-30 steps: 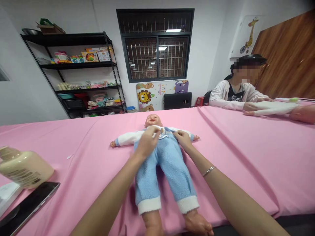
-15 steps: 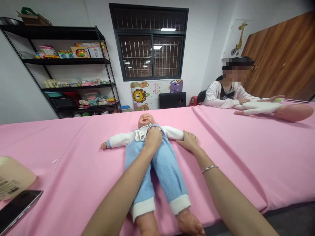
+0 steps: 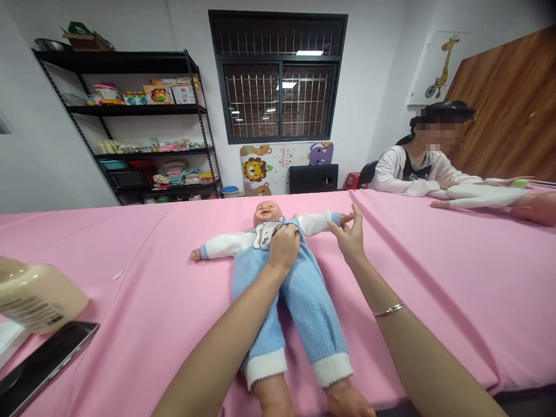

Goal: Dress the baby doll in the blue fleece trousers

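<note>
A baby doll (image 3: 266, 213) lies on its back on the pink-covered table, its bare feet toward me. It wears light blue fleece overalls (image 3: 313, 301) over a white long-sleeved top. My left hand (image 3: 285, 246) is closed on the bib of the overalls at the chest, beside an animal-face patch (image 3: 263, 234). My right hand (image 3: 351, 236) has its thumb and fingers spread around the doll's hand at the blue sleeve cuff (image 3: 335, 218); whether it touches cannot be told. The other doll arm stretches out to the left.
At left are a cream pump bottle (image 3: 47, 295) and a black phone (image 3: 47, 365). A person in a light jacket (image 3: 397, 171) sits at far right with another doll (image 3: 486, 196). A black shelf (image 3: 152, 109) stands behind the pink table (image 3: 165, 324).
My right hand has lifted off the doll's sleeve end and its fingers have spread, uncovering the cuff and doll hand. My left hand stays on the bib. The view has shifted left.
</note>
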Tool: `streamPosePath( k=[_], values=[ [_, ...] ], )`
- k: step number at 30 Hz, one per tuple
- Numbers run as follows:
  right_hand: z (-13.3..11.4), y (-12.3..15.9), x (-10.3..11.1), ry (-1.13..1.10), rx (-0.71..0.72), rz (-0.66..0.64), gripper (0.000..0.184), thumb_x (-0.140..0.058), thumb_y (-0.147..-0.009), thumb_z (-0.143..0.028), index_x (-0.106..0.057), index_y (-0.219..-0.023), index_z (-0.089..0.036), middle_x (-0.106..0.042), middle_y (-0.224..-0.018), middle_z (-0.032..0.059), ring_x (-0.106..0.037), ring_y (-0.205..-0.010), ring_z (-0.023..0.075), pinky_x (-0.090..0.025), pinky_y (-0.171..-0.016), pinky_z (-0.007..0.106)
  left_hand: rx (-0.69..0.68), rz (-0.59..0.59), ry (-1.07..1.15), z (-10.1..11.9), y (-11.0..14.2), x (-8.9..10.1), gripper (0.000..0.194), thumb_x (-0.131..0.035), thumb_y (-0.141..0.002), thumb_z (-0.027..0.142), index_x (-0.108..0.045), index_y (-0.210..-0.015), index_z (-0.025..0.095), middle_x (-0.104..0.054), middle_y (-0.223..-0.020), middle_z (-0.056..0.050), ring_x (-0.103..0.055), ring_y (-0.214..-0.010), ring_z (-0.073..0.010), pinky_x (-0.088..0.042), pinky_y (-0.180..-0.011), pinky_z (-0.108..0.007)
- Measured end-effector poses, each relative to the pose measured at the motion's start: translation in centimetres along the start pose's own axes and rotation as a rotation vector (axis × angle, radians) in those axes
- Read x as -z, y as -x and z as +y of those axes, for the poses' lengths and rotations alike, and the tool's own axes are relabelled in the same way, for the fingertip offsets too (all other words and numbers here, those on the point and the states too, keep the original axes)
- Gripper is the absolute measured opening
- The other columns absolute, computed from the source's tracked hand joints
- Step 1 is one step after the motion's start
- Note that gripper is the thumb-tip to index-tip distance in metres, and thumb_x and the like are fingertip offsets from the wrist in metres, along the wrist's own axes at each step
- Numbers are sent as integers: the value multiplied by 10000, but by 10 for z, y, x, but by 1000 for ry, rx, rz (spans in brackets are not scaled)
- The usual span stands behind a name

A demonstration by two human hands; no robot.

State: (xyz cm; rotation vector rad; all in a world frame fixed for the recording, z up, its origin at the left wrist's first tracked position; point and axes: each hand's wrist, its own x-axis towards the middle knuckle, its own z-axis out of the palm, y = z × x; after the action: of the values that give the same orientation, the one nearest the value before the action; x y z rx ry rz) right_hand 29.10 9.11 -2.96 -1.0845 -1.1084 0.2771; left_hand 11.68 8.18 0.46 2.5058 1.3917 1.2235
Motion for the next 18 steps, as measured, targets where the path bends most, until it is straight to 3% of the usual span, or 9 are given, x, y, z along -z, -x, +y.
streamPosePath(
  k=[2, 4, 9, 13, 18],
  values=[
    [-10, 3, -4, -85, 8, 20, 833, -585, -725, -389, -143, -1408, -212, -263, -1396, 152, -506, -1118, 220, -456, -939, 389, -10, 13, -24, 0, 0, 0, 380, -438, -858, 119, -493, -1234, 138, -604, -1124, -101, -558, -1021, -218, -448, -904, -345],
    [-19, 9, -9, -93, 44, -7, 763, -568, -754, -403, -219, -1399, -195, -319, -1391, 142, -495, -1148, 226, -459, -943, 382, -29, 17, -73, 1, 1, -1, 425, -444, -853, 130, -444, -1277, 132, -574, -1176, -115, -531, -1083, -231, -446, -917, -350],
    [-33, 23, -24, -89, 99, -295, 501, -511, -813, -419, -490, -1266, -206, -506, -1279, 63, -479, -1186, 202, -429, -1002, 368, -157, 36, -158, -1, 1, -5, 578, -420, -802, 65, -268, -1360, 53, -441, -1308, -195, -405, -1236, -248, -360, -1021, -362],
    [-34, 25, -30, -197, 37, -431, 435, -531, -798, -465, -608, -1134, -200, -565, -1209, 41, -498, -1167, 198, -363, -1064, 373, -229, 45, -176, -2, 1, -7, 632, -405, -780, 62, -189, -1373, 28, -392, -1334, -232, -373, -1259, -260, -267, -1074, -415],
    [-30, 26, -30, -287, -155, -510, 463, -580, -725, -570, -662, -1005, -210, -594, -1158, 41, -502, -1141, 210, -388, -1021, 371, -308, -30, -253, 2, 1, 2, 498, -349, -839, 109, -302, -1331, 52, -454, -1279, -215, -431, -1207, -251, -272, -1060, -413]
  ],
)
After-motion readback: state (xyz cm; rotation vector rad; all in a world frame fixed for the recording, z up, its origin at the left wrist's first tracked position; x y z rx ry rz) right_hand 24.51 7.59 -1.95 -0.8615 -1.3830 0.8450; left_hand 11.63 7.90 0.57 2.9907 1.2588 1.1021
